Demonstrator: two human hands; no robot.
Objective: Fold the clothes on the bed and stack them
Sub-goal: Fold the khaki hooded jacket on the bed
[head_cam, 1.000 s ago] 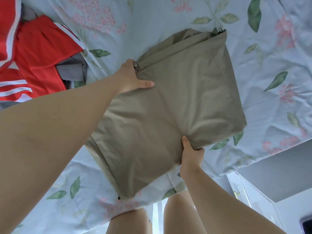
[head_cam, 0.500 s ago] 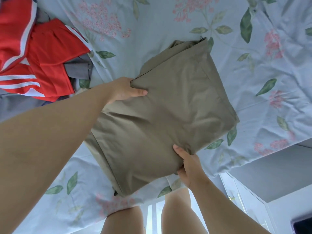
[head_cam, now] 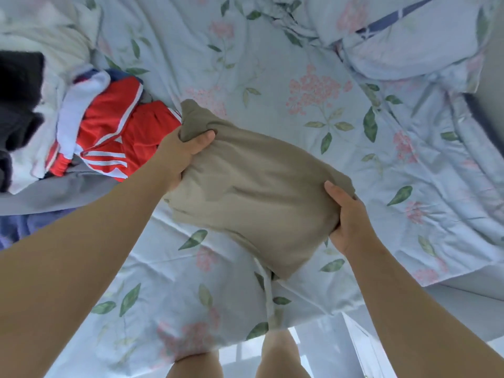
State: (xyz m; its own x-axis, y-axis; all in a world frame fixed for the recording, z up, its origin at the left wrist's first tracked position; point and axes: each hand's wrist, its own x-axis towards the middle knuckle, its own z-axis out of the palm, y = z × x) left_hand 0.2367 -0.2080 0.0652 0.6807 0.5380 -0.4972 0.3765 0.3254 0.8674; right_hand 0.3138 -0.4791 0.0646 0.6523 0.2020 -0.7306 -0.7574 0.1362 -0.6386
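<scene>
A folded khaki garment (head_cam: 253, 192) is lifted off the floral bed sheet (head_cam: 313, 85), held between both hands. My left hand (head_cam: 180, 151) grips its far left corner, thumb on top. My right hand (head_cam: 346, 216) grips its right edge, thumb over the cloth and fingers underneath. The garment sags a little between the hands. A pile of unfolded clothes (head_cam: 68, 126) lies at the left, with a red garment with white stripes (head_cam: 120, 143) on top.
A grey cloth (head_cam: 54, 189) and a dark garment (head_cam: 19, 85) lie in the left pile, beside white fabric (head_cam: 41, 36). A bunched duvet (head_cam: 409, 42) fills the far right. The bed's near edge runs along the bottom; my legs (head_cam: 281, 356) stand there.
Both hands have lifted the khaki garment off the sheet and closed round its edges. My view has tilted up, showing more of the bed and the pile.
</scene>
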